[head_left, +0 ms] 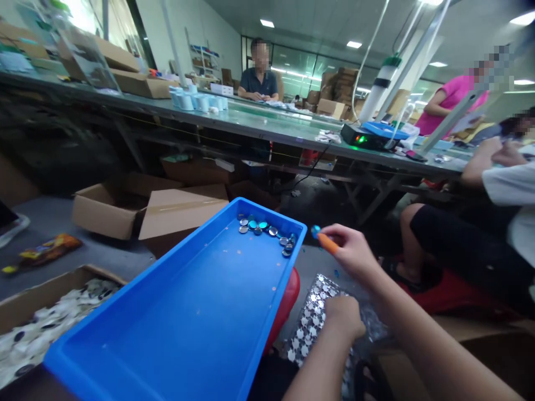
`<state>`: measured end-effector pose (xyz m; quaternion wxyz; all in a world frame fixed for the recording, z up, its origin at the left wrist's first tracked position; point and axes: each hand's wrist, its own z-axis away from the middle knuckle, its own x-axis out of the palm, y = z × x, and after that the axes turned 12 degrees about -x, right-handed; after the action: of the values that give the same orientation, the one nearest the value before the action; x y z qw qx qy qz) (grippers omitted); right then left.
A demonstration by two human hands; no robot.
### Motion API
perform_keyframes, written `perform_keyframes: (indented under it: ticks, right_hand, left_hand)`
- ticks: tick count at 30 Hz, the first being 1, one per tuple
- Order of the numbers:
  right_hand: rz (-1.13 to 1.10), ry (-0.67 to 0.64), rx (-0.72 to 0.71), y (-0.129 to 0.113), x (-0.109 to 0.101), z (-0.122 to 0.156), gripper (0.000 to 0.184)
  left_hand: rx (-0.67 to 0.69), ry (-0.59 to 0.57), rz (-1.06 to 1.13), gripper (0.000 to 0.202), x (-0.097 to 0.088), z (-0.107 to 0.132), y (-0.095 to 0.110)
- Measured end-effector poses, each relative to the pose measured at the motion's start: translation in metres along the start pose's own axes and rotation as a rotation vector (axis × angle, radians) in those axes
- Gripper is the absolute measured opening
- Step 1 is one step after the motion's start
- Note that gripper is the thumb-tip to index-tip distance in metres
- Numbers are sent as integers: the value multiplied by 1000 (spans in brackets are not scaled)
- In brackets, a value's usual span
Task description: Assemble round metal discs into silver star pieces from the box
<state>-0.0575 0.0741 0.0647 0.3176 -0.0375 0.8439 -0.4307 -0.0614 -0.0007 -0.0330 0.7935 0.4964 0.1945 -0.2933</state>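
My right hand [353,248], an orange finger cover [328,243] on one finger, is closed in a pinch on a small shiny blue disc [315,231]. It is just beyond the right rim of a long blue plastic tray [196,312]. Several round metal discs [259,225], some blue and some silver, lie together at the tray's far end. Lower down, my left hand [345,317] is curled like a fist over a sheet of silver scalloped pieces [311,312]. Its fingertips are hidden, so what it holds cannot be made out.
Left of the tray is a carton of white pieces [45,328]. Open cardboard boxes [184,214] stand behind it, near a snack wrapper [50,249]. A long workbench [251,120] crosses the back, with people beside it. A red stool [288,295] shows under the tray.
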Motion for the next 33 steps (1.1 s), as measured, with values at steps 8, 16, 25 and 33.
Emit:
perform_keyframes:
  ticks: [8,16,25,33]
  right_hand:
    - [147,418,241,94,-88,133,29]
    - [138,329,85,88,-91,137,9]
    - [192,197,-21,92,-100,143,14]
    - [124,168,-40,86,-98,142,15]
  left_hand:
    - [145,286,437,22,-4,-27,9]
    - [174,188,916,33,10,-33,29]
    - [78,75,1182,45,12,-40,35]
    - [31,-76,1370,48,9,-34,39]
